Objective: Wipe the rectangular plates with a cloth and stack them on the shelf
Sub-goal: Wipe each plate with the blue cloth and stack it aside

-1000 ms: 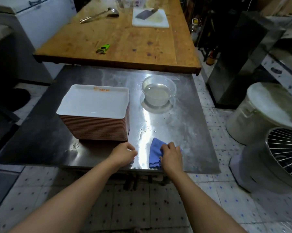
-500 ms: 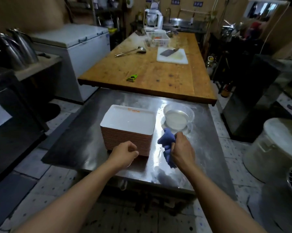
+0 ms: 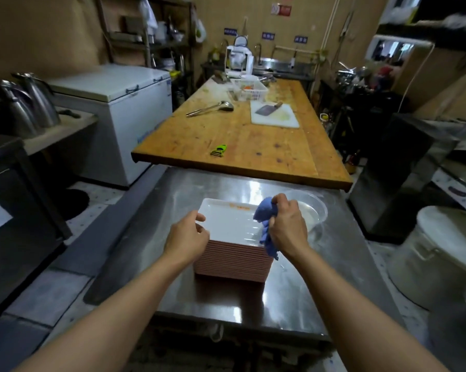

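The right hand's (image 3: 287,228) fingers are curled tight around a bunched blue cloth (image 3: 265,226), which sticks out above the fist and hangs down below it over the right edge of the stack of rectangular plates (image 3: 233,253). The left hand's (image 3: 187,238) fingers are loosely curled at the stack's near-left corner, their tips at the rim of the top plate (image 3: 226,220); whether they actually pinch that rim cannot be told. The top plate is white with a small orange mark at its far edge, and the plates beneath show pinkish edges. The stack stands on a steel table (image 3: 189,299). Just right of the stack, behind the right hand, sits a clear bowl (image 3: 316,210) holding liquid. Beyond the stack lies a long wooden table (image 3: 242,149) with a green peeler (image 3: 219,150), a ladle (image 3: 213,108) and a cleaver on a white cutting board (image 3: 276,116).
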